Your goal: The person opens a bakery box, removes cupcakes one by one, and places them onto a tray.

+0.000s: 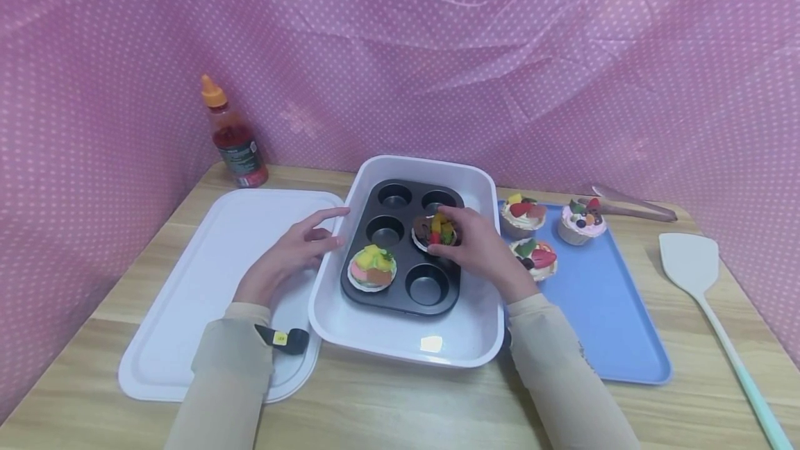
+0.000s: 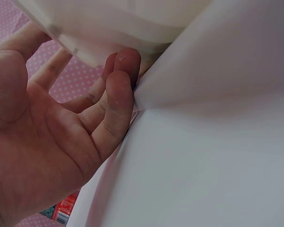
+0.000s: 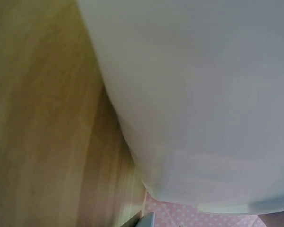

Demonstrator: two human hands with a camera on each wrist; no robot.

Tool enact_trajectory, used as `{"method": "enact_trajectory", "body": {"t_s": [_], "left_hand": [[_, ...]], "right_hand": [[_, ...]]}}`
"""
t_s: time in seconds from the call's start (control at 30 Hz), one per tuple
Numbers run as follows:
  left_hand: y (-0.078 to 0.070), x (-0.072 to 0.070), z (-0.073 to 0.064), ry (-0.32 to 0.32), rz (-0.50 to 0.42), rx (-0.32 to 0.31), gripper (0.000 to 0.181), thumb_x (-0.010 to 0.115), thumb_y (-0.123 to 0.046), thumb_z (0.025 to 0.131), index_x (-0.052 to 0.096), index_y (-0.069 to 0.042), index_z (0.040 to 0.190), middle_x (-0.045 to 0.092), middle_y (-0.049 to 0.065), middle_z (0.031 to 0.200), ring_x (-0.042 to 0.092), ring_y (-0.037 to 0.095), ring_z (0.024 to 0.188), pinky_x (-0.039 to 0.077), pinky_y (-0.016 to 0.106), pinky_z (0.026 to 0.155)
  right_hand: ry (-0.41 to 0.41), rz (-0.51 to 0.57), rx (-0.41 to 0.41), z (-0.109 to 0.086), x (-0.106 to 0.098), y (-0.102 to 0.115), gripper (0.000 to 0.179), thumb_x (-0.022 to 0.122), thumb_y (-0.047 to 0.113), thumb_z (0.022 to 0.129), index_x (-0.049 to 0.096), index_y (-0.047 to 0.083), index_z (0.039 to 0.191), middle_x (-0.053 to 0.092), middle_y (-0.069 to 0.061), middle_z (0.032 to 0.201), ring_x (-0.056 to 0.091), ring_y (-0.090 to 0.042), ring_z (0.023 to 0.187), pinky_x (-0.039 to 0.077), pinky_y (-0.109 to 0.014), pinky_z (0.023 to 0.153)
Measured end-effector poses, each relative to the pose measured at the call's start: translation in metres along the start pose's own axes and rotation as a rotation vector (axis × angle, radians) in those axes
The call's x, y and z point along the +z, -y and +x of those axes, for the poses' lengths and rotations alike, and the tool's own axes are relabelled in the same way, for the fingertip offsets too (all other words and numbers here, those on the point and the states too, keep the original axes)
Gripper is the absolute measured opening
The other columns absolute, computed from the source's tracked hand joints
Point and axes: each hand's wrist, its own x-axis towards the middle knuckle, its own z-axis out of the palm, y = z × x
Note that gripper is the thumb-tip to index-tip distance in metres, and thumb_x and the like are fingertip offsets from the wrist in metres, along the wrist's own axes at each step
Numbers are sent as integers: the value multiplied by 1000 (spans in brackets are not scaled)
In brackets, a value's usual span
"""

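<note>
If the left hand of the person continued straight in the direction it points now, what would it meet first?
The left hand would probably meet the left wall of the white bin first; its fingertips lie right at that wall, though whether they touch it is hard to tell.

The tabletop (image 1: pixel 375 401) is of smooth wood, with visible grain and a soft shine near its front edge. Along its far edge hangs wrinkled cloth (image 1: pixel 437 54). Between the left and right edges, the bin (image 1: pixel 375 332) looks like smooth, glossy plastic; the pan (image 1: pixel 400 290) in it seems metal, with a satin finish. The cakes (image 1: pixel 372 268) have ridged, paper-like cups. The tray (image 1: pixel 206 283) toward the left edge appears smooth plastic. At the far left corner, the bottle (image 1: pixel 234 137) is of clear, shiny plastic. Near the right edge, the spatula (image 1: pixel 690 262) looks matt.
</note>
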Motion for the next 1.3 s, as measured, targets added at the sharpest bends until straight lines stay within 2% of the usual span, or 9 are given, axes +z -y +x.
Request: {"method": "enact_trajectory", "body": {"t_s": [0.27, 0.93, 1.07, 1.3], "left_hand": [[1, 0, 0, 5, -3, 25, 66, 66, -46, 95, 36, -44, 153, 52, 17, 143, 48, 37, 136, 43, 59, 109], [0, -1, -1, 15, 1, 34, 67, 66, -48, 95, 35, -44, 154, 52, 18, 144, 48, 37, 136, 46, 57, 107], [0, 0, 0, 11, -7, 21, 67, 67, -45, 95, 35, -44, 154, 50, 18, 146, 49, 37, 135, 48, 54, 105], [-1, 1, 1, 3, -19, 17, 65, 67, -41, 96, 36, -43, 154, 54, 18, 139, 54, 36, 128, 49, 53, 104]], "right_hand": [[9, 6, 14, -1, 0, 1, 77, 83, 31, 83, 48, 11, 149, 57, -14, 143, 60, -35, 124, 52, -52, 102], [-24, 11, -35, 0, 2, -2, 71, 82, 27, 84, 51, 9, 146, 61, -14, 139, 63, -32, 119, 51, -50, 103], [-20, 14, -31, -1, 1, -1, 71, 82, 28, 85, 51, 9, 146, 60, -14, 140, 62, -33, 122, 50, -51, 104], [-2, 17, -20, -2, 1, 0, 72, 80, 28, 86, 48, 9, 148, 58, -15, 143, 58, -35, 130, 47, -53, 107]]}}
